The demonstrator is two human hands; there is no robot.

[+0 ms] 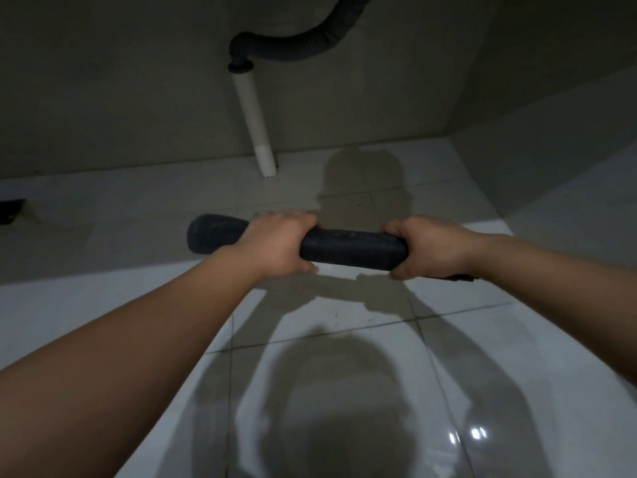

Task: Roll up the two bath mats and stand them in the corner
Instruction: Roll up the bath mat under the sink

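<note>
A dark bath mat (351, 249), rolled into a tight tube, lies level above the white tiled floor (344, 326). My left hand (275, 244) is wrapped around it left of its middle. My right hand (427, 248) grips its right part, and a short dark end shows past my right wrist. The roll's left end (210, 238) sticks out free past my left hand. I see no second mat in this view.
A white drain pipe (256, 125) runs down the back wall to the floor, joined above to a dark corrugated hose (296, 50). The walls meet in a corner at the right (451, 132). A small dark object (10, 210) lies at the left edge.
</note>
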